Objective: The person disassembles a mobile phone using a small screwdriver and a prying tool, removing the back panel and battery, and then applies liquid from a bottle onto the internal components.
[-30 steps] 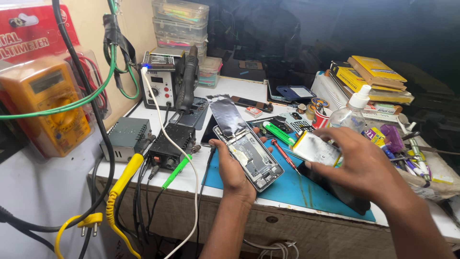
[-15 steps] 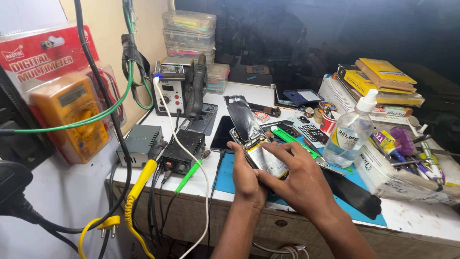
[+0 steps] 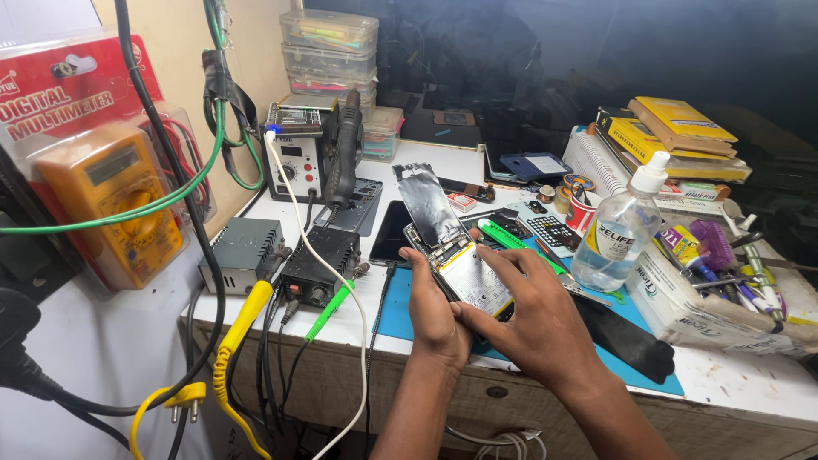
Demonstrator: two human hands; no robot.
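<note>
From the head camera, the left hand [image 3: 436, 317] gripped the lower edge of an opened smartphone with its back cover off [image 3: 464, 274], fingers wrapped round its side, holding it tilted above the blue rubber work mat [image 3: 400, 311] at the front of the white bench. The right hand [image 3: 537, 317] lay over the phone's lower end, its fingertips [image 3: 496, 260] pressed flat on the pale rectangular battery [image 3: 475, 281] seated in the frame; whether anything was pinched beneath that palm could not be told. A silvery foil flap [image 3: 426, 204] stood up from the phone's top end.

Just beside the right hand stood a clear plastic bottle of liquid with a white nozzle [image 3: 620, 230], and a green-handled tool [image 3: 511, 238] lay behind the phone. To the left sat a black bench power supply [image 3: 322, 266] and a grey metal box [image 3: 245, 254].

Judging from this, hard pressure on the battery could bend or puncture it, the raised flap could tear if it snagged, and an elbow swing might tip the bottle.
</note>
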